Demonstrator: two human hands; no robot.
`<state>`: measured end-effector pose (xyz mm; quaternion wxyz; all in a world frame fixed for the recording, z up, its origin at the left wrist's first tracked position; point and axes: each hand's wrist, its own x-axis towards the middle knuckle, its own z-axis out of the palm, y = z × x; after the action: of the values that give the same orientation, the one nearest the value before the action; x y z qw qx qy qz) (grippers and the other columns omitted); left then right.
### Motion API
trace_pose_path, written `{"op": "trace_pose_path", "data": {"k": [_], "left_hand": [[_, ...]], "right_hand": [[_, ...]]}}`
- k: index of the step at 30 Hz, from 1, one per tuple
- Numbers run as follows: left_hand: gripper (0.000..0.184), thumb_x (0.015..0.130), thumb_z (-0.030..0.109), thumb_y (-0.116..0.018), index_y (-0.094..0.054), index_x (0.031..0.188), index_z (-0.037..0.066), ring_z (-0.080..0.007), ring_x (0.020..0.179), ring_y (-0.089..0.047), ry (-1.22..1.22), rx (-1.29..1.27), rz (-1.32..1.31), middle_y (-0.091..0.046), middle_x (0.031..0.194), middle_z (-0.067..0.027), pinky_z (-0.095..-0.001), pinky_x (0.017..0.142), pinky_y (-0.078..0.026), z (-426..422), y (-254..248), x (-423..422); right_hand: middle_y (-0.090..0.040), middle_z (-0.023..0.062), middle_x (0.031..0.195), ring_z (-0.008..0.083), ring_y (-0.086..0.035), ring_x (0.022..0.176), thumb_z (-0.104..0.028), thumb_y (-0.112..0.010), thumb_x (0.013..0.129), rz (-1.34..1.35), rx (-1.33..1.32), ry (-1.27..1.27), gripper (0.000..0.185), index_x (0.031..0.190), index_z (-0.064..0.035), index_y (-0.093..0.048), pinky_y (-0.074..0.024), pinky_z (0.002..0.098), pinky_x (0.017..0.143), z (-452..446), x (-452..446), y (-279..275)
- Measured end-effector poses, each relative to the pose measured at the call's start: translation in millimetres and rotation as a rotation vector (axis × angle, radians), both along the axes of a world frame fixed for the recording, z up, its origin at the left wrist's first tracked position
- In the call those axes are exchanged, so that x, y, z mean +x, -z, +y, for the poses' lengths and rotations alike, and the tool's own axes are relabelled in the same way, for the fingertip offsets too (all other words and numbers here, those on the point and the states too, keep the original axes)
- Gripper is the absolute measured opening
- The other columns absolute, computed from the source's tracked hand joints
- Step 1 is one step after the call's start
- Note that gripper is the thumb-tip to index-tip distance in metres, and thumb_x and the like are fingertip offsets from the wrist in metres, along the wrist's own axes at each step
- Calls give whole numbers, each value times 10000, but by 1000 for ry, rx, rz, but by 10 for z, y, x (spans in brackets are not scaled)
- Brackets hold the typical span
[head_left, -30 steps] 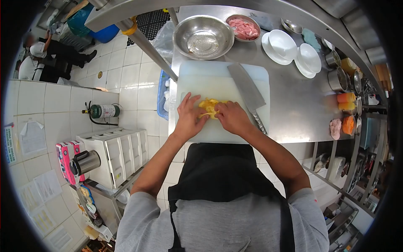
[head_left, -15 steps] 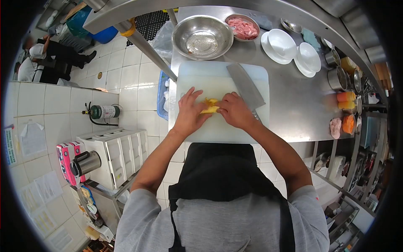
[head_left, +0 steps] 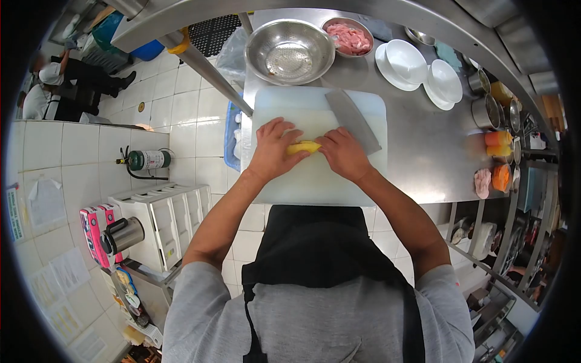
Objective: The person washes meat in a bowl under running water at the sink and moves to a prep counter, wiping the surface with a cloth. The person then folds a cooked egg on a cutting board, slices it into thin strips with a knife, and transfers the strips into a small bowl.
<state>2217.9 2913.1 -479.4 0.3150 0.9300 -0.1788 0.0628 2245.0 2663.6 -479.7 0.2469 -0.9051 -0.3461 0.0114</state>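
Observation:
A yellow rolled piece of food [head_left: 304,147] lies on the white cutting board [head_left: 290,189] between my hands. My left hand [head_left: 275,148] has its fingers closed around the roll's left end. At the other end, my right hand [head_left: 342,152] pinches the roll with bent fingers. A large cleaver [head_left: 353,120] rests on the board just beyond my right hand, its handle hidden under my hand and forearm.
Beyond the board stand a large metal bowl [head_left: 290,52] and a bowl of raw meat strips [head_left: 348,37]. White dishes [head_left: 407,62] are at the back right, orange containers [head_left: 501,178] at the far right. Two people are in the upper left.
The yellow food has gone from a spread, loose shape to a narrow closed roll. My right hand has shifted slightly, and now covers the cleaver's handle.

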Motion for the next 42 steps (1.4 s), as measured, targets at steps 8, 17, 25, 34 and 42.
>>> {"op": "trace_pose_path", "data": {"k": [8,17,25,34,42], "left_hand": [[228,833,240,-807,-762,1014,110,-293,992,-635,9,77,203,-665,971,-60,-469,866,-447,-133,-93,-69],[374,797,218,-843,-728,1124,79,-330,956,-656,-87,39,232,-682,988,-114,-465,862,-500,-26,-179,-417],[413,774,187,-853,-699,1147,95,-345,1114,-601,-97,7,104,-646,1145,-120,-458,933,-471,205,-286,-608],[303,801,218,-827,-665,1023,91,-326,1059,-597,17,117,46,-646,1016,-112,-478,875,-458,-923,36,55],[339,855,230,-800,-721,1149,80,-359,1178,-591,-162,101,-58,-668,1202,-131,-489,975,-472,-245,26,-48]], "right_hand": [[-648,160,1186,367,-597,1191,-208,-744,914,-50,-135,246,373,1251,-72,-664,-513,457,1007,-310,-125,-287],[-540,234,1246,444,-671,1019,-135,-739,868,235,-146,563,510,1321,-65,-516,-589,502,859,-740,-606,-297],[-630,271,1065,508,-675,877,-118,-623,966,373,-126,636,313,1236,-6,-509,-564,565,738,-1057,-962,-596],[-629,256,1080,485,-680,870,-78,-576,966,366,-203,568,296,1232,4,-479,-572,554,744,-927,-603,-668],[-619,238,1013,465,-685,817,-25,-546,953,328,-144,542,165,1106,-1,-489,-575,528,696,-974,-870,-871]]}}
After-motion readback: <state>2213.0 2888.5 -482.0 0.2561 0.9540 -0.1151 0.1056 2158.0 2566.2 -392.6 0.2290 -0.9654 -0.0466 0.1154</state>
